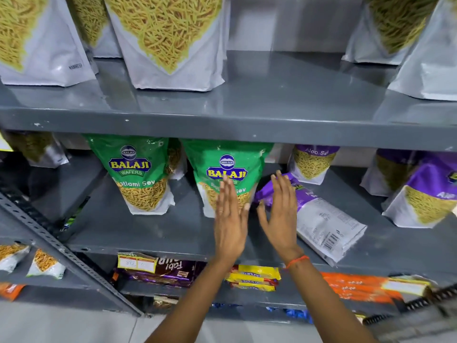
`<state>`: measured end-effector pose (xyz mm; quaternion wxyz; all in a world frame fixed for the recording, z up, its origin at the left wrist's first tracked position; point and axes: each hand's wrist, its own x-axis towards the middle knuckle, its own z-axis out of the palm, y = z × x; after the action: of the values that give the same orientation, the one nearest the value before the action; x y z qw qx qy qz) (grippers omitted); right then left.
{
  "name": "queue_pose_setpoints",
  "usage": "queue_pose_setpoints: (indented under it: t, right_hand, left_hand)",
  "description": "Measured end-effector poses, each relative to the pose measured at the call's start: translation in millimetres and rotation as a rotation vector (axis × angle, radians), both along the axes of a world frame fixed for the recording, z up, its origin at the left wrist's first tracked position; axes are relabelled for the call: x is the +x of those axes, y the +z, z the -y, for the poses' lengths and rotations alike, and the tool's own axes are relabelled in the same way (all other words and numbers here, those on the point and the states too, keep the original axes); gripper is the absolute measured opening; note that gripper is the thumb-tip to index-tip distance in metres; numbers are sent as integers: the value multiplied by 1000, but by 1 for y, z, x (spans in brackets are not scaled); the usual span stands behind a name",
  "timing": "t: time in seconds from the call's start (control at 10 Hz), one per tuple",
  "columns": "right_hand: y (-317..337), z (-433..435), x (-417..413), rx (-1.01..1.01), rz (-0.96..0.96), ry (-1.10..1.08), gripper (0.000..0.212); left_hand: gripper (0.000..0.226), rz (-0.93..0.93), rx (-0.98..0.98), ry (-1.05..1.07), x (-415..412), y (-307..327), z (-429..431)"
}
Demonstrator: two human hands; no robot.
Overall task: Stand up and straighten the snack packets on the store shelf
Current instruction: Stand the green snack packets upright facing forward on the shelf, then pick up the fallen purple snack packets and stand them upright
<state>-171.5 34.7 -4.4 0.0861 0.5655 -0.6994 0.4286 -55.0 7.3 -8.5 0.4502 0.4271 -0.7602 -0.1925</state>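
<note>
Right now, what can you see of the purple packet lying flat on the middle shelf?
The purple packet lies on its back, tilted diagonally on the grey middle shelf, purple top toward the rear, white glossy bottom with a barcode overhanging the front edge. It looks like plastic film and sits right of the standing green packet. The open right hand overlaps its upper left; contact is unclear.

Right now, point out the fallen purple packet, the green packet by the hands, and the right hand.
fallen purple packet (329,221): head view, on its grey back panel.
green packet (226,167): head view, on the logo.
right hand (280,214): head view, back of hand.
</note>
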Motion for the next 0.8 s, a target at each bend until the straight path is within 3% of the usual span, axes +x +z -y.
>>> queue_pose_setpoints:
  t: [0.1,0.2,0.3,0.4,0.5,0.6,0.7,0.8]
  right_hand:
    - [8,-11,-46,305,-96,-112,62]
    - [14,-25,-115,738,-26,-219,50]
    - [19,-41,-167,889,299,-146,43]
    - [18,-48,-197,916,451,-46,39]
    - [12,-44,-212,840,661,-20,33]
    - [0,-45,-221,733,898,-47,16]
    - [-7,-50,-226,510,1199,39,16]
    - [-5,-48,-234,266,1238,81,19]
  left_hand:
    - [59,-84,154,-66,-46,-12,-27]
    - [51,-74,561,52,-96,-27,-44]
    - [43,-184,917,131,-128,-31,-42]
    - [32,-453,1102,194,-144,-30,-37]
    - [17,-584,1141,201,-143,-14,-46]
    - [21,-642,1097,186,-143,-6,-46]
    - [15,-626,968,149,-147,5,-44]
    - [16,-496,705,102,-155,15,-29]
